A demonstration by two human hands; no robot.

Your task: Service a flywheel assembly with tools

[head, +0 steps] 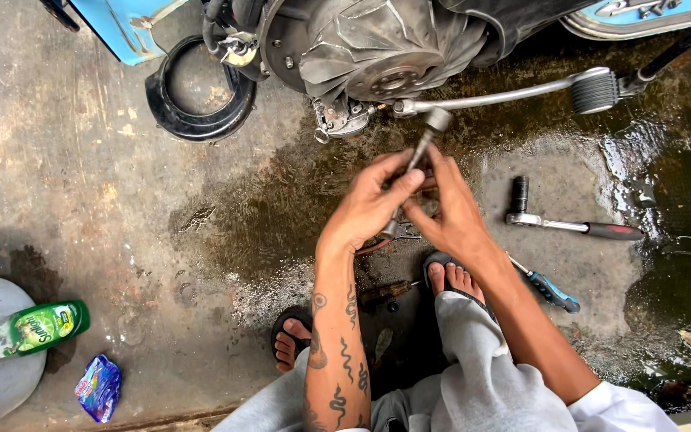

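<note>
A: Which step was judged to be in hand at that moment?

B: A socket wrench (424, 146) was held between both hands, in front of the engine (369, 48) of a scooter. The left hand (369, 204) was closed narrowly around the shaft, with the thumb laid along it. The right hand (448, 210) was pinched at the lower end of the same tool. It was judged that the tool was being assembled or adjusted; it was not yet set on any bolt.

A: Where was the tool placed exactly?

B: It was raised above the wet concrete floor (121, 208), tilted, with its socket head pointed toward the kick lever (505, 94) and near it, but apart from it.

A: What was thought to be called for by the next move?

B: A firm seat of the socket was considered necessary, and a steady alignment with the fastener, because the floor was wet and oily.

A: How many things were counted?

B: Two hands, two feet in sandals, one ratchet (573, 224) lying well apart at the right, one blue-handled tool (552, 290) beside the right foot, one black rubber ring (197, 100), one green bottle (37, 328) and one blue wrapper (99, 387) were counted. A screwdriver-like tool between the feet could not be told clearly.
</note>
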